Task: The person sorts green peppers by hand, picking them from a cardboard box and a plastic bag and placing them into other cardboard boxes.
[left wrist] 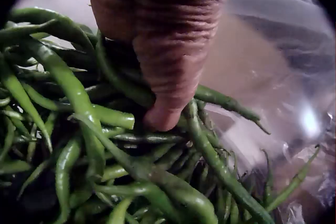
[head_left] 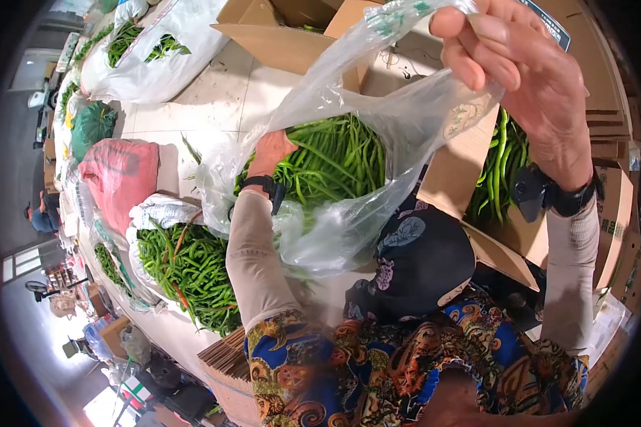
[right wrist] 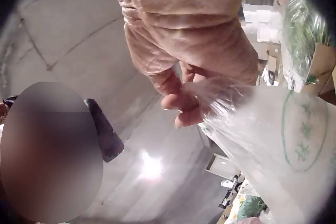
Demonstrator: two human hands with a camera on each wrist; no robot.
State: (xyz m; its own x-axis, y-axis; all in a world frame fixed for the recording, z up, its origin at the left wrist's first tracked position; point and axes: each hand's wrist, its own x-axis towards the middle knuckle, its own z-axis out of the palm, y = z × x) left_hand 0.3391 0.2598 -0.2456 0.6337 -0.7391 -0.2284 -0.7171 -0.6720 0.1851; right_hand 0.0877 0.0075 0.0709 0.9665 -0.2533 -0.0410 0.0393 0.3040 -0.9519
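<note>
A clear plastic bag holds a heap of long green chili peppers. My left hand reaches inside the bag at the near-left side of the heap. In the left wrist view, the thumb points down among the peppers, with one pepper running behind it. The other fingers are hidden, so I cannot tell whether they grip any. Raised at the upper right, my right hand pinches the bag's rim and stretches it upward. The right wrist view shows bunched plastic between thumb and fingers, with green print on the film.
To the left stand an open white sack of green peppers and a pink sack. Another white sack lies farther off. An open cardboard box with peppers stands at right, another box behind. A dark cap shows below.
</note>
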